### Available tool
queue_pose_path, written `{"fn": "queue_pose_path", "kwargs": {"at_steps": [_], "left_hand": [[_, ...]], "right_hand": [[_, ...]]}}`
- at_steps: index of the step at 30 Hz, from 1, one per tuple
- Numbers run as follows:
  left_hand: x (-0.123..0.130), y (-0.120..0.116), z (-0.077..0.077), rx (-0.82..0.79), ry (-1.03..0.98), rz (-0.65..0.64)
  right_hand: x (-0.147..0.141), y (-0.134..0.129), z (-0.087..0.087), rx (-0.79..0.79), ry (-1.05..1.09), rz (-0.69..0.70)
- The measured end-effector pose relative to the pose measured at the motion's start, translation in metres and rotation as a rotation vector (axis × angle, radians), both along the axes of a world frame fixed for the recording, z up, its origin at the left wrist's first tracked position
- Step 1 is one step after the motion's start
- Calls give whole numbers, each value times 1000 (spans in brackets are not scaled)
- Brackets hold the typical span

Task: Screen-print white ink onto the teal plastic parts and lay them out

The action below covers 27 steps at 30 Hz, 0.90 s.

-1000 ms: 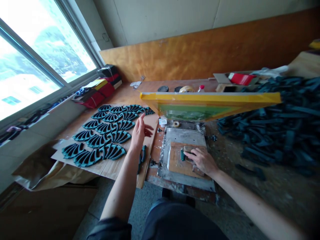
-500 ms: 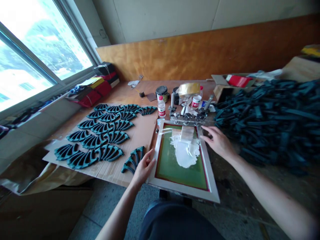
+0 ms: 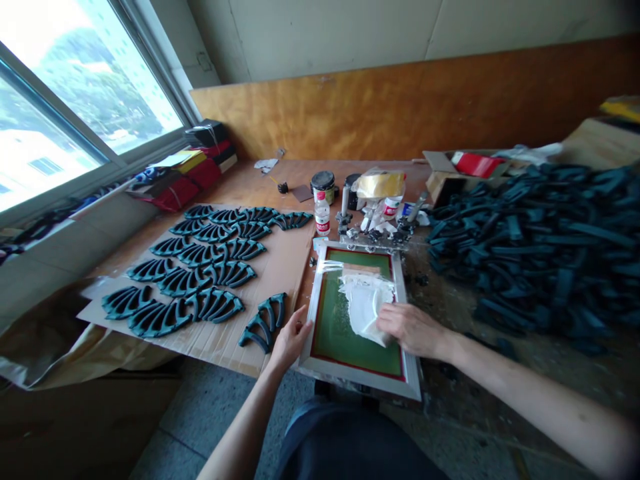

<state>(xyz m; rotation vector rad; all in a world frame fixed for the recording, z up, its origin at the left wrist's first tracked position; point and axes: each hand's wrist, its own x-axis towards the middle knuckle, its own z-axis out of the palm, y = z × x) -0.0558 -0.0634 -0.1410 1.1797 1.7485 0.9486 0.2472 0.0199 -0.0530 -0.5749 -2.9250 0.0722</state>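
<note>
A screen-printing frame (image 3: 412, 363) with green mesh (image 3: 330, 333) lies in front of me. White ink (image 3: 361, 303) is spread over the mesh's middle and right. My left hand (image 3: 290, 341) is at the frame's left rail, its fingers curled against the edge. My right hand (image 3: 413, 330) is closed over the lower right of the ink, around an ink-covered scraper (image 3: 379, 331) that the fingers mostly hide. A pale wooden strip (image 3: 361, 269) lies at the ink's upper edge. Near my left hand, a dark green fan-shaped piece (image 3: 264, 323) rests on cardboard (image 3: 220, 347).
Rows of dark green openwork pieces (image 3: 187, 283) lie on the cardboard at left. A large heap of dark green parts (image 3: 540, 253) fills the right side. Behind the frame stand clamps (image 3: 344, 217), a red-capped bottle (image 3: 323, 217), a dark-lidded jar (image 3: 323, 183) and a tape roll (image 3: 381, 183).
My right hand has moved from the frame's upper right corner down and left, closing on the scraper over the ink. The frame's lower right corner has shifted left. My left hand stays at the left rail.
</note>
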Motion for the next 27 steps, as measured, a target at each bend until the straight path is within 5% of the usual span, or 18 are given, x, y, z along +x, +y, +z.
{"fn": "queue_pose_path", "kwargs": {"at_steps": [4, 8, 13, 17, 21, 24, 27], "left_hand": [[1, 1, -5, 15, -16, 16], [2, -1, -4, 28, -52, 26], [3, -3, 14, 23, -141, 11], [4, -6, 58, 33, -274, -4], [9, 0, 124, 110, -382, 35], [18, 23, 172, 319, -427, 62], [28, 58, 211, 546, -427, 77]], "right_hand": [[-6, 1, -10, 98, 173, -119], [-1, -16, -26, 177, 247, -33], [-11, 14, 6, -57, 228, -202], [-25, 61, 44, 52, 281, -518], [10, 82, 65, 233, 475, -716], [46, 77, 48, 262, 616, -773], [55, 56, -2, 191, 499, -691]]}}
